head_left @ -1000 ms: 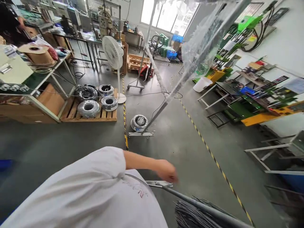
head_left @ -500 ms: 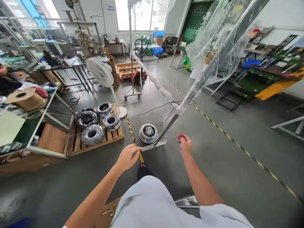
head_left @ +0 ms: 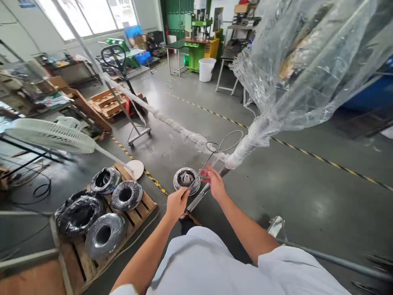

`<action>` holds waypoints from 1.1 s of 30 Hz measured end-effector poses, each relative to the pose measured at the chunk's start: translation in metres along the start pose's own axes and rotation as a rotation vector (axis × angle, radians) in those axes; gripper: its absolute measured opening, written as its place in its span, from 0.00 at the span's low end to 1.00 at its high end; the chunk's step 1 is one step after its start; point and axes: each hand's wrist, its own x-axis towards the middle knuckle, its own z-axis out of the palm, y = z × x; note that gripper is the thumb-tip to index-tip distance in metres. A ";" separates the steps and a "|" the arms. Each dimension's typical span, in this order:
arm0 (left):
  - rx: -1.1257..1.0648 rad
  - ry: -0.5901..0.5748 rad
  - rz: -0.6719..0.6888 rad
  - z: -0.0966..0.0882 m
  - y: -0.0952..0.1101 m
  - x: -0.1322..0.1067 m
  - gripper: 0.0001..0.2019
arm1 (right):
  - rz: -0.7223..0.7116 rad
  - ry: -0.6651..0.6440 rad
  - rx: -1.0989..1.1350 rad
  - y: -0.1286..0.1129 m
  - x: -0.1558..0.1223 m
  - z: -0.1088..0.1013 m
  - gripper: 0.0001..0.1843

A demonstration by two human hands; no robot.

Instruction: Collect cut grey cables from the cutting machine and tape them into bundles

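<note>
My left hand (head_left: 178,203) is closed in a pinch on a thin grey cable (head_left: 211,153). From that pinch the cable runs up and right, ending in loose loops beside a plastic-wrapped bar (head_left: 181,130). Close by, my right hand (head_left: 214,183) has its fingers spread along the cable; any contact with it is unclear. Below and beyond both hands, a wrapped cable coil (head_left: 176,178) sits on a round base on the floor. A metal post (head_left: 223,172) stands just behind my right hand.
A wooden pallet (head_left: 143,215) with several wrapped coils lies at left, beside a white standing fan (head_left: 135,169). Clear plastic film (head_left: 294,98) bulges from the frame at upper right. A white bucket (head_left: 206,70) and green machine (head_left: 196,57) stand behind. Striped tape (head_left: 211,113) crosses the floor.
The view has swung to the right. My hands have come closer together, the right one moving in toward the left. The cable loops now rise above the hands.
</note>
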 end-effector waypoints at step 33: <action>-0.560 -0.398 -0.136 -0.118 -0.112 -0.060 0.24 | -0.147 -0.206 -0.655 0.031 0.000 0.061 0.19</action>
